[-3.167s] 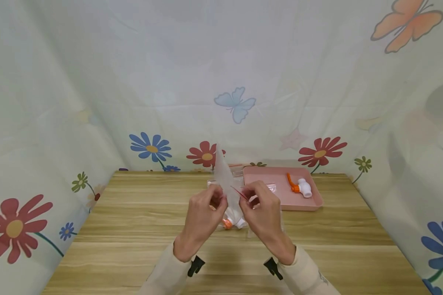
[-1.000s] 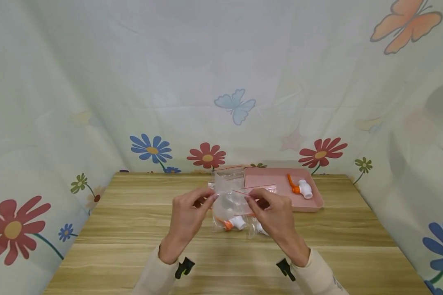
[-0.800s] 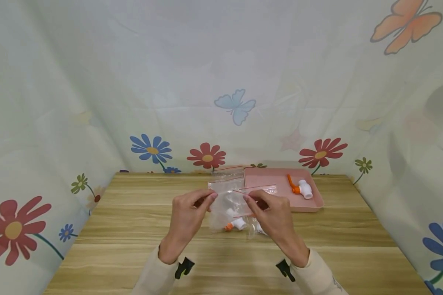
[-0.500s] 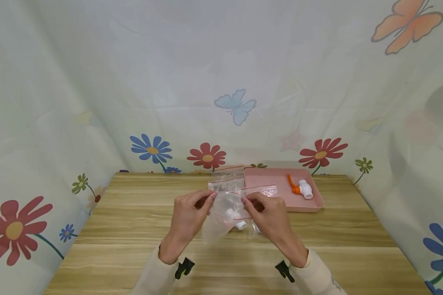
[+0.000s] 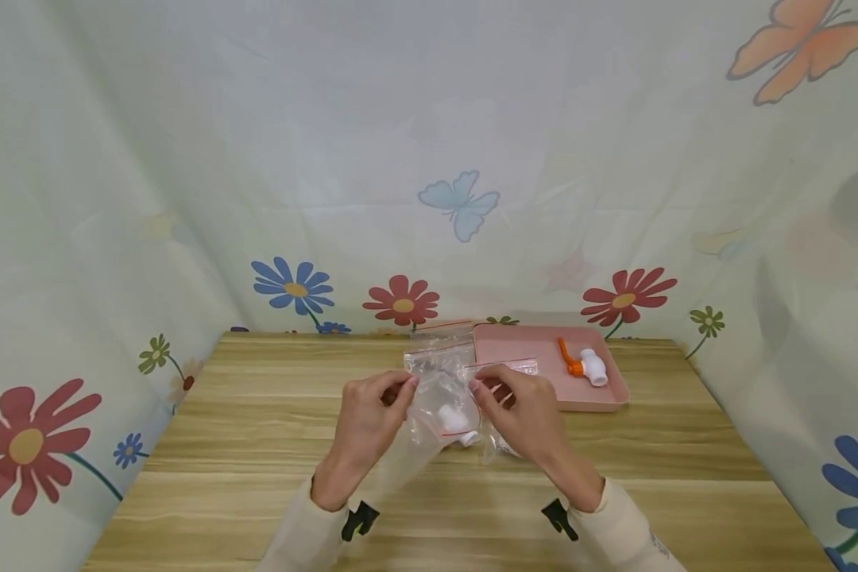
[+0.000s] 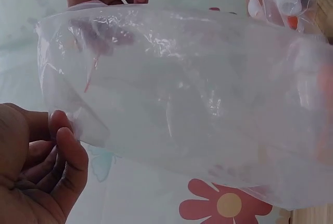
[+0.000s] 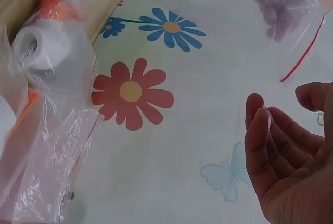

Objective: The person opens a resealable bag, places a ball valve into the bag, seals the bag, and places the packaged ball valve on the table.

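My left hand (image 5: pixel 372 413) pinches the edge of a clear zip bag (image 6: pixel 182 94) between thumb and fingers. The bag hangs below that hand over the table and looks flat. My right hand (image 5: pixel 522 409) is just right of it. In the right wrist view, its thumb and fingers (image 7: pixel 257 125) stand apart with nothing between them, just below the bag's red zip strip (image 7: pixel 307 52). Beneath the hands lies a bagged white ball valve (image 5: pixel 454 417), partly seen through the held bag. A second bagged piece (image 5: pixel 500 445) is partly hidden by my right hand.
A pink tray (image 5: pixel 543 397) stands at the back right, holding an unbagged white ball valve (image 5: pixel 593 367) with an orange handle. Other clear bags (image 5: pixel 439 338) with red strips lie at the tray's left side. A flowered curtain (image 5: pixel 329 159) closes off the wooden table (image 5: pixel 272 429) behind.
The held bag, raised upright above the hands at first, has swung down and towards me. Its red strip has dropped away from my right fingers. My hands are a little wider apart than at first.
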`<state>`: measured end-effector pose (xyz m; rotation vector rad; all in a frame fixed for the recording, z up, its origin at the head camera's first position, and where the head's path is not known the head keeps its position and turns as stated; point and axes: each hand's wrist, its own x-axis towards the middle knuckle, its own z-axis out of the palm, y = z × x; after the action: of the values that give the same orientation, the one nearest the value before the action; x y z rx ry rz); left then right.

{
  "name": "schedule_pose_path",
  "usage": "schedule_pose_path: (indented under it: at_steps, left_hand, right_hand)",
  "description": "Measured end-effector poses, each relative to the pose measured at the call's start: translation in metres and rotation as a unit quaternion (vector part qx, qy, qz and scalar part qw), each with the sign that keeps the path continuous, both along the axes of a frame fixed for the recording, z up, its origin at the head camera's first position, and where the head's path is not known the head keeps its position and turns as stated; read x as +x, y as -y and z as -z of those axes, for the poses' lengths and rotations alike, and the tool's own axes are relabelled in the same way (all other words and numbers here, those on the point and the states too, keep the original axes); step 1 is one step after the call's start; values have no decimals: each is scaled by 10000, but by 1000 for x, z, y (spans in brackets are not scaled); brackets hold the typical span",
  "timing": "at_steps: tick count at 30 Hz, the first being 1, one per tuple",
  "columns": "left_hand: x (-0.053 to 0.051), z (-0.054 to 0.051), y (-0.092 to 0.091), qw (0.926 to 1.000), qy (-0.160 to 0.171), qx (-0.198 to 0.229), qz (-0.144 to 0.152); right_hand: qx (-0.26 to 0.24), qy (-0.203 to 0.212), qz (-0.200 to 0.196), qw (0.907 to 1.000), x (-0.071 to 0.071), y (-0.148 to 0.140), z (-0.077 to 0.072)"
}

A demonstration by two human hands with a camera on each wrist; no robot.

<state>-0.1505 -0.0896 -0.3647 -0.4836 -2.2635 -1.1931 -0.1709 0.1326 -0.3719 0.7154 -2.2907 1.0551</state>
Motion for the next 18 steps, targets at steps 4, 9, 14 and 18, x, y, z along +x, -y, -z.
schedule_pose_path:
  at_steps: [4, 9, 14, 18]
  left_hand:
    - [-2, 2, 1, 9999, 126, 80, -81]
    - [-3, 5, 2, 9996, 234, 98, -141]
    - [-4, 7, 3, 9996, 214, 63, -166]
    - [-4, 9, 3, 9997, 160, 57, -183]
  right_hand:
    - [218, -191, 157, 9995, -10, -11, -5]
    - [595, -220, 279, 9976, -24, -32, -12]
    - [1094, -506, 516, 9914, -47, -58, -13]
    - [1431, -264, 823, 9859, -68, -78, -9]
